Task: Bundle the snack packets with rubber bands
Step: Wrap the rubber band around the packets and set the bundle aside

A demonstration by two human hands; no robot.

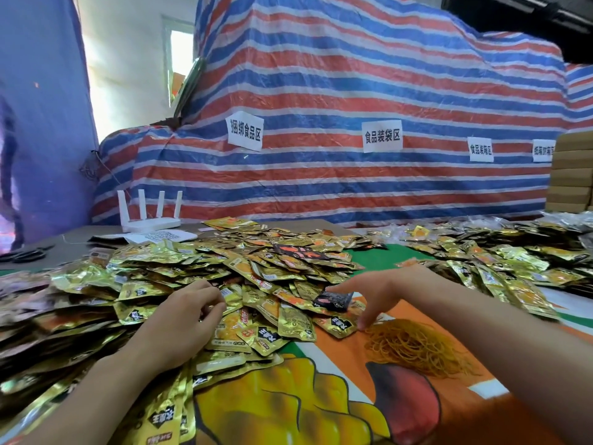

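Where the gold snack packets [250,268] lie heaped on the printed cloth [321,396], take that heap as your landmark.

Item: your left hand [189,313], resting on the heap's near side, fingers curled down onto the packets. Whether they pinch one cannot be told.

Item: your right hand [382,293], at the heap's near right edge, fingers spread and gripping nothing. The forefinger stretches above a black packet [333,300] lying on top of the gold ones, and the thumb points down at the cloth.

Item: rubber bands [414,345], a loose tan tangle on the cloth just right of the heap's near edge, below your right hand (thumb tip near it, contact unclear).

Item: a second spread of packets [497,261], right of the heap, with a strip of green cloth between.

Item: white router [150,216], four upright antennas, behind the heap to the left, beside a printed sheet [167,236].

Item: dark scissors [25,253], far left of the heap.

Item: striped tarpaulin [353,91], red, blue and white, rising behind the heap, with white paper labels [382,137] stuck on it.

Item: stacked cardboard [571,171], behind the heap, far right.
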